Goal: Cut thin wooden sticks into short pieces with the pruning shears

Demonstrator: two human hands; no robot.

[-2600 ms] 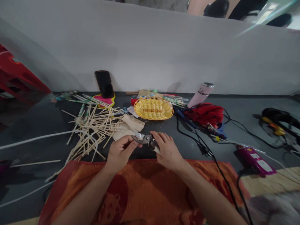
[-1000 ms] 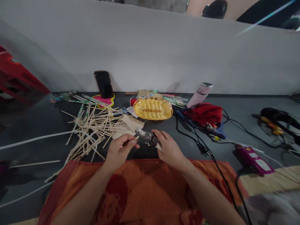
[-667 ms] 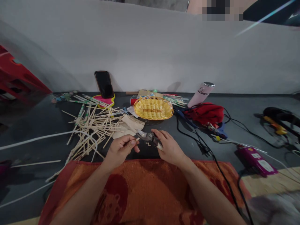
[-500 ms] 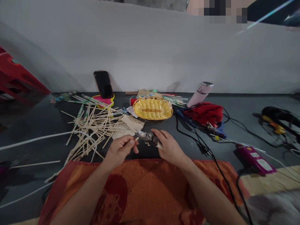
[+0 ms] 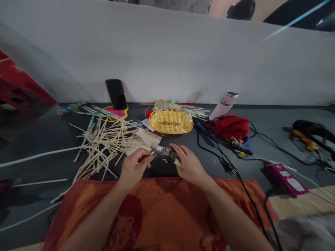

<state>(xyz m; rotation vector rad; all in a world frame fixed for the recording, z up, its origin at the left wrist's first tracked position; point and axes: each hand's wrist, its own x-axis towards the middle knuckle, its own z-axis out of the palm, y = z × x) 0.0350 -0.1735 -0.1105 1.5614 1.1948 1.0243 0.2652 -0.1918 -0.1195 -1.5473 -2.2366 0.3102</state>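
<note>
My right hand (image 5: 190, 164) is wrapped round the handles of dark pruning shears (image 5: 164, 150), whose blades point left. In my left hand (image 5: 136, 165), pinched between thumb and fingers, is a thin pale wooden stick (image 5: 153, 152); most of it is hidden by the hand. Its tip reaches the shears' blades, though I cannot tell whether they grip it. A few short cut bits (image 5: 164, 161) lie on the dark table just below the shears. Left of my hands spreads a loose pile of similar sticks (image 5: 107, 143).
A yellow wicker basket (image 5: 171, 122) stands beyond my hands. Behind the pile, a phone (image 5: 116, 94) leans on the wall. To the right are a pink flask (image 5: 223, 106), red cloth (image 5: 229, 126), black cables and a purple box (image 5: 286, 179). An orange towel (image 5: 162, 209) covers the near edge.
My left hand has shifted slightly and its fingers have curled in more. The shears' blades have moved a little at the stick's tip. Otherwise the scene looks the same.
</note>
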